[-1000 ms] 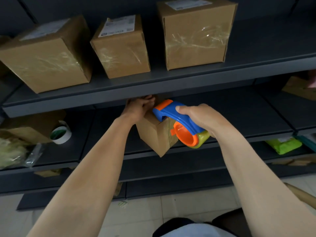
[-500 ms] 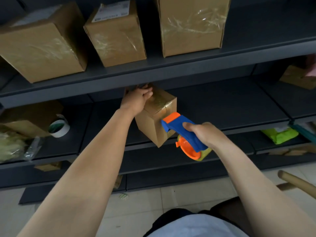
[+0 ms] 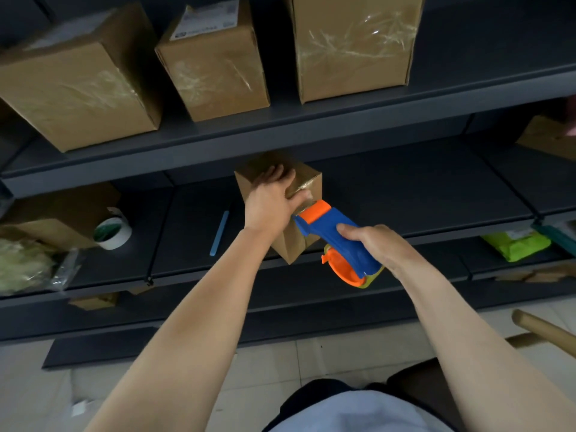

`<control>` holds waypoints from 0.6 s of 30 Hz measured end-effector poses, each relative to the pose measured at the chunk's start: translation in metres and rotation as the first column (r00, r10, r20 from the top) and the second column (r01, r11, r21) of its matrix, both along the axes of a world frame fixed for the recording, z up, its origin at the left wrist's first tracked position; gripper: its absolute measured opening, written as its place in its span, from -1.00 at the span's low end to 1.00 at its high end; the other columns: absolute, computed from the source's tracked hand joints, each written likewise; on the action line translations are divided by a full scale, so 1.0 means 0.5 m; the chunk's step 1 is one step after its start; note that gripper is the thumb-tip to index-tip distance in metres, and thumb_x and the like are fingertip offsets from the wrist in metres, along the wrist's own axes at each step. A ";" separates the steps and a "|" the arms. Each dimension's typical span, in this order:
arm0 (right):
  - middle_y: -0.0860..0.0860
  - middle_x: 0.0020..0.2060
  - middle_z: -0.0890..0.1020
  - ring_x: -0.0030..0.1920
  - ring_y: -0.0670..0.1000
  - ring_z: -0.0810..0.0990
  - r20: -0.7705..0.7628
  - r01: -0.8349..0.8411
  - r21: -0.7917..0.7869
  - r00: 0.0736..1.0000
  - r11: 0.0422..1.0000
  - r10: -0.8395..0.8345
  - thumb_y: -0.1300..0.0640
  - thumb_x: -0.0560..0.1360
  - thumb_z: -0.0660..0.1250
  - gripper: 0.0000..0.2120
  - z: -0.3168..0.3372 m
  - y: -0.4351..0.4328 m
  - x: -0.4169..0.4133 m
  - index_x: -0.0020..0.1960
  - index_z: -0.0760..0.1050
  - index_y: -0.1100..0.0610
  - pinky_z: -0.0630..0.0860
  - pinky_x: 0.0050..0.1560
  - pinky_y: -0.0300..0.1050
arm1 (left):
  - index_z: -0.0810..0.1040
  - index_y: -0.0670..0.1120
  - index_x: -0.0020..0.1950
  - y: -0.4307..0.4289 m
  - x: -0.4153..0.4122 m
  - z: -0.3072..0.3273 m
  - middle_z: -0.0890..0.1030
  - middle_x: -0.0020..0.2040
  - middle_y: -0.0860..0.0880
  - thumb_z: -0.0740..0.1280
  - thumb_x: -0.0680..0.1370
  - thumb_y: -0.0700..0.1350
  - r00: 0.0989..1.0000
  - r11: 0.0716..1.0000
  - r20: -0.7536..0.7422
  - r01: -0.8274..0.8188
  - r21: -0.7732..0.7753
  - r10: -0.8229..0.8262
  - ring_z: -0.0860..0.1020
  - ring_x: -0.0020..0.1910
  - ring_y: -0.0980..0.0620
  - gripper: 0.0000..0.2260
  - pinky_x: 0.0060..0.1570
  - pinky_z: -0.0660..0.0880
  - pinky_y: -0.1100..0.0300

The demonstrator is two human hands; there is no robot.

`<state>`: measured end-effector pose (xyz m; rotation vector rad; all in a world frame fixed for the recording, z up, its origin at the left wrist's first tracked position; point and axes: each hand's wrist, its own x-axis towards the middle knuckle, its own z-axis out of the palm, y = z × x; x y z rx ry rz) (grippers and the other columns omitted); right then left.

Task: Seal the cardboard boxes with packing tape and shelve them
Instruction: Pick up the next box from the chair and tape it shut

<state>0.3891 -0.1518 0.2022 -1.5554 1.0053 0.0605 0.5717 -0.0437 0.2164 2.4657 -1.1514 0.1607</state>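
Three brown cardboard boxes (image 3: 215, 60) with crinkled clear tape on their fronts already stand on the dark grey upper shelf (image 3: 343, 120), so that part of the job looks finished. The small brown cardboard box (image 3: 307, 182) being worked on sits on the dark middle shelf (image 3: 405, 198), turned corner-on toward the person.

The left hand (image 3: 269, 202) lies flat over the box's top and near edge, fingers spread, pressing it steady rather than gripping it. The right hand (image 3: 371, 243) has its grip wrapped tight round the handle of the blue and orange plastic tape dispenser (image 3: 336, 238), whose orange nose touches the box's front face just under the top edge. Shiny tape shows across the top corner, so I judge the strip is partway down and not yet cut; placing this box with the rest is left.

Further left on the same shelf are a white roll of tape with a green core (image 3: 112, 232) and a thin light-blue stick (image 3: 219, 233).

The left hand hides most of the lid, so whether the seam is fully covered is unclear, and the dispenser's blade is out of sight.
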 end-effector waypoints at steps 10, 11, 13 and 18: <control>-0.07 -0.42 0.68 -0.39 -0.12 0.65 -0.046 -0.025 0.000 0.999 1.000 0.025 -0.19 0.43 0.38 -0.65 -0.079 0.010 -0.101 -0.26 0.65 0.10 0.46 -0.25 -0.14 | 0.29 0.06 0.46 -0.009 0.039 0.016 0.23 0.50 0.02 0.23 0.51 0.23 0.994 0.998 -0.101 -0.032 0.055 0.037 0.12 0.49 0.03 -0.45 0.43 0.10 0.03; -0.08 -0.43 0.67 -0.40 -0.14 0.65 -0.055 -0.026 -0.001 0.998 1.000 0.026 -0.19 0.44 0.36 -0.65 -0.083 0.014 -0.097 -0.22 0.63 0.10 0.47 -0.26 -0.15 | 0.29 0.05 0.46 -0.010 0.038 0.018 0.23 0.50 0.01 0.23 0.50 0.24 0.995 0.998 -0.094 -0.034 0.057 0.039 0.11 0.50 0.02 -0.43 0.43 0.10 0.03; -0.02 -0.35 0.70 -0.33 -0.09 0.66 -0.048 -0.028 -0.002 0.998 1.000 0.028 -0.19 0.46 0.35 -0.64 -0.086 0.020 -0.069 -0.15 0.63 0.13 0.51 -0.22 -0.15 | 0.29 0.03 0.46 -0.009 0.032 0.020 0.22 0.50 -0.01 0.23 0.50 0.24 0.996 0.997 -0.084 -0.030 0.067 0.036 0.11 0.50 0.00 -0.42 0.43 0.10 0.03; 0.02 -0.08 0.65 -0.07 0.03 0.61 -0.062 -0.005 -0.122 0.998 0.992 -0.003 -0.22 0.39 0.38 -0.56 -0.061 0.012 -0.025 0.05 0.56 0.11 0.48 -0.05 -0.07 | 0.31 0.00 0.45 0.006 0.020 0.041 0.36 0.43 -0.06 0.21 0.56 0.18 0.991 0.999 -0.128 -0.050 -0.012 0.048 0.34 0.39 -0.02 -0.49 0.28 0.34 0.08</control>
